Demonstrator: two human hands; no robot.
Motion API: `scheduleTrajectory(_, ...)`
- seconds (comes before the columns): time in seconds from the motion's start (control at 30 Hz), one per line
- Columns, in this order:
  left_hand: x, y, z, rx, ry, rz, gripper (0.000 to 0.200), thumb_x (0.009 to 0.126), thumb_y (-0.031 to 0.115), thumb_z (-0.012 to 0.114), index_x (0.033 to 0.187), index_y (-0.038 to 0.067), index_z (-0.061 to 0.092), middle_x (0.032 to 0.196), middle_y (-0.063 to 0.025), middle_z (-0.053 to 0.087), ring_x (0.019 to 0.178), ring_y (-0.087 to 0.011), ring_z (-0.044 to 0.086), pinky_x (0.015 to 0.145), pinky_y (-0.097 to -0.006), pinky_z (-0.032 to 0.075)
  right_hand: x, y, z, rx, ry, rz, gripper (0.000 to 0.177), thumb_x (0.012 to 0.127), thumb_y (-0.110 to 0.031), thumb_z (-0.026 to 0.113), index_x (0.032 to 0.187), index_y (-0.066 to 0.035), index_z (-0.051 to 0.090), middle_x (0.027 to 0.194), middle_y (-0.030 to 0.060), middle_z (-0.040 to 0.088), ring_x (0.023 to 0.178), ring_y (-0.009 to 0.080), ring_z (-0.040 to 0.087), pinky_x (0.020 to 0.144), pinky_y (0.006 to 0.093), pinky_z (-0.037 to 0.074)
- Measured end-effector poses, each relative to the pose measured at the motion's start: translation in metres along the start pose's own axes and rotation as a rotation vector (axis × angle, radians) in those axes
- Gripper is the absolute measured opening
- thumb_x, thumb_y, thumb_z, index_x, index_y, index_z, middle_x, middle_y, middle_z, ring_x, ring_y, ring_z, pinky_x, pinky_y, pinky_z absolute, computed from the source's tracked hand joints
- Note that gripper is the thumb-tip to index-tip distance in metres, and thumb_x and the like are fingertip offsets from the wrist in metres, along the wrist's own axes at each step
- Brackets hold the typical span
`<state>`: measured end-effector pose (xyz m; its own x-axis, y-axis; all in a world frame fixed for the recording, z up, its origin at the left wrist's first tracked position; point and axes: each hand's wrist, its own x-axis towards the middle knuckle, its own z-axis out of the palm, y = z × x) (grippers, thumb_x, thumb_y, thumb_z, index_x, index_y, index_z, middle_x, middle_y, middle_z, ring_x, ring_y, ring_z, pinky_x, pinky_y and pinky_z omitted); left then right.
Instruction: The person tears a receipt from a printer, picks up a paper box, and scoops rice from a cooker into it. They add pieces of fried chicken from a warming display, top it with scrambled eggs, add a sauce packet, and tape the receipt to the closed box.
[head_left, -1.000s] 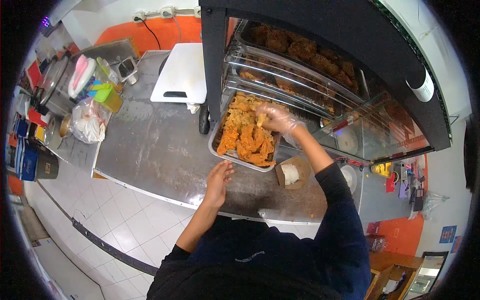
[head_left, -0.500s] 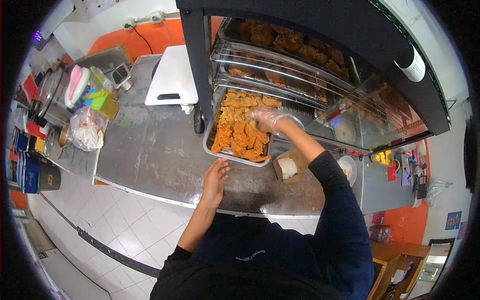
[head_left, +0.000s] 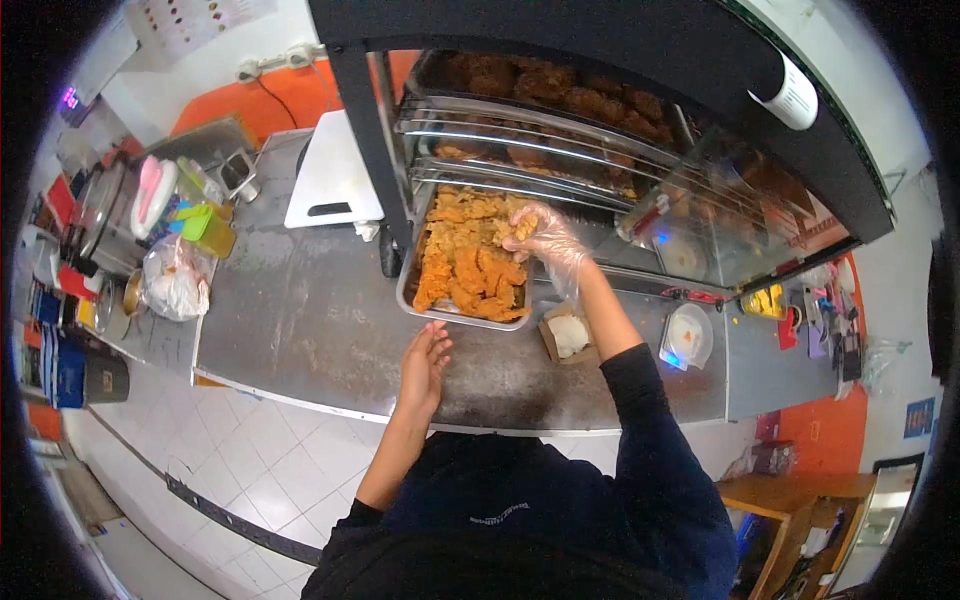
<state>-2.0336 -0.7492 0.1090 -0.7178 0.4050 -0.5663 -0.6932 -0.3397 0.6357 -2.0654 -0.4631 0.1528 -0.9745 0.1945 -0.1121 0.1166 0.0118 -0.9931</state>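
Observation:
In a clear plastic glove, my right hand [head_left: 545, 238] grips a piece of fried chicken [head_left: 522, 226] above the right side of a metal tray [head_left: 405, 290]. Golden and orange fried chicken pieces [head_left: 470, 280] fill most of that tray, which sticks out from the bottom of the display case. My left hand [head_left: 426, 358] is bare, its fingers slightly bent and holding nothing, just in front of the tray's near edge. Right of the tray stands an open cardboard box [head_left: 552, 346] with white rice [head_left: 571, 335] in it, close to my right forearm.
The black-framed display case [head_left: 352, 130] has wire shelves with more fried pieces above. A white cutting board [head_left: 335, 175] lies left of it. To the right is a clear round container [head_left: 688, 338]. Bags and kitchenware, including a green container [head_left: 208, 232], crowd the counter's left end.
My right hand has lifted slightly out of the chicken pile with a piece now visible in its fingers. My left hand has stayed near the tray's front edge. The camera view has shifted a little.

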Motion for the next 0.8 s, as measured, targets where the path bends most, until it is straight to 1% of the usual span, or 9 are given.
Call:
scheduleTrajectory(0.07,-0.002,-0.002,0.001,0.015,-0.002,-0.015,0.027,0.093,0.03,0.053,0.108,0.008,0.061,0.092,0.0024,0.059,0.083,-0.0085,0.055,0.071,-0.0248,0.038,-0.019,-0.006,0.005,0.186,0.066,-0.009,0.031,0.069,0.0,0.078,0.088,-0.008,0.055,0.095,0.0013,0.055,0.074,0.0141,0.062,0.055,0.0275,0.055)
scheduleTrajectory(0.23,0.003,-0.009,0.0,0.054,0.019,-0.003,0.03,0.092,0.033,0.054,0.109,0.011,0.061,0.093,0.0035,0.059,0.085,-0.0095,0.054,0.077,-0.027,0.037,-0.103,-0.011,-0.02,0.483,0.256,-0.05,0.031,0.07,0.005,0.073,0.089,-0.01,0.053,0.09,0.0023,0.057,0.084,0.0186,0.063,0.058,0.028,0.055)
scheduleTrajectory(0.43,0.009,-0.017,0.005,0.097,0.058,0.029,0.034,0.089,0.041,0.056,0.111,0.015,0.061,0.098,0.0057,0.055,0.092,-0.0089,0.048,0.083,-0.0281,0.033,-0.237,0.029,-0.138,0.279,0.768,0.002,0.038,0.065,-0.001,0.079,0.093,-0.013,0.056,0.101,0.0065,0.061,0.089,0.0222,0.063,0.059,0.0307,0.056)
scheduleTrajectory(0.53,0.011,-0.02,0.01,0.095,0.054,0.034,0.035,0.089,0.041,0.055,0.113,0.016,0.06,0.098,0.0058,0.052,0.091,-0.0095,0.045,0.083,-0.0277,0.032,-0.279,0.095,-0.239,0.243,0.809,0.018,0.036,0.066,0.005,0.073,0.094,-0.013,0.057,0.111,0.0081,0.061,0.087,0.0212,0.065,0.053,0.028,0.054)
scheduleTrajectory(0.6,0.012,-0.024,0.015,0.119,0.073,0.06,0.035,0.09,0.041,0.055,0.114,0.015,0.06,0.098,0.0062,0.052,0.091,-0.0094,0.045,0.084,-0.0279,0.032,-0.292,0.138,-0.295,-0.125,0.837,0.326,0.037,0.067,-0.001,0.077,0.096,-0.013,0.058,0.086,0.0039,0.063,0.072,0.0157,0.061,0.054,0.0286,0.051)
scheduleTrajectory(0.63,0.013,-0.025,0.016,0.114,0.073,0.067,0.035,0.09,0.04,0.054,0.114,0.015,0.06,0.098,0.0063,0.052,0.091,-0.0094,0.046,0.084,-0.0277,0.032,-0.291,0.155,-0.312,-0.12,0.833,0.332,0.037,0.067,-0.001,0.077,0.096,-0.013,0.058,0.086,0.0039,0.063,0.072,0.0157,0.061,0.054,0.0286,0.051)
scheduleTrajectory(0.7,0.011,-0.027,0.023,0.096,0.09,0.068,0.031,0.09,0.037,0.055,0.112,0.015,0.06,0.094,0.0076,0.055,0.088,-0.0078,0.049,0.08,-0.0255,0.036,-0.293,0.182,-0.336,-0.636,0.729,0.546,0.043,0.068,-0.006,0.077,0.107,-0.014,0.059,0.085,0.0034,0.063,0.07,0.016,0.061,0.052,0.0302,0.051)
scheduleTrajectory(0.73,0.009,-0.027,0.027,0.074,0.099,0.072,0.027,0.091,0.033,0.056,0.11,0.014,0.06,0.09,0.0089,0.059,0.085,-0.0062,0.053,0.075,-0.0234,0.04,-0.296,0.172,-0.332,-0.63,0.727,0.55,0.043,0.068,-0.006,0.077,0.107,-0.014,0.059,0.085,0.0034,0.063,0.07,0.016,0.061,0.052,0.0302,0.051)
scheduleTrajectory(0.8,0.009,-0.028,0.03,0.082,0.118,0.086,0.026,0.091,0.031,0.055,0.109,0.013,0.06,0.089,0.0079,0.06,0.083,-0.007,0.055,0.073,-0.0234,0.042,-0.295,0.124,-0.311,-0.275,0.533,0.664,0.049,0.075,-0.011,0.073,0.12,-0.015,0.054,0.091,0.0032,0.064,0.075,0.0179,0.062,0.057,0.0315,0.052)
